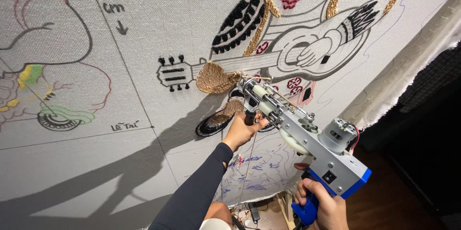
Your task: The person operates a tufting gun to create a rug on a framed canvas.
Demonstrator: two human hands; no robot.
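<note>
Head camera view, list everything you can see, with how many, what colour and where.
Tufting cloth: one, pale grey, stretched across most of the view, drawn with outlines.
Guitar-player drawing: one, black lines, upper centre; partly filled with black, gold and red tufts.
Gold tufted patch: one, by the guitar neck, just left of the gun's tip.
Tufting gun: one, silver with blue base and handle, tip against the cloth.
Yarn strand: thin, hanging below the gun.
Cloth edge: one, cream, frayed, right side.
Floor: dark wood, lower right.
Left hand: black sleeve, gripping the front handle.
Right hand: gripping the blue rear handle.
</note>
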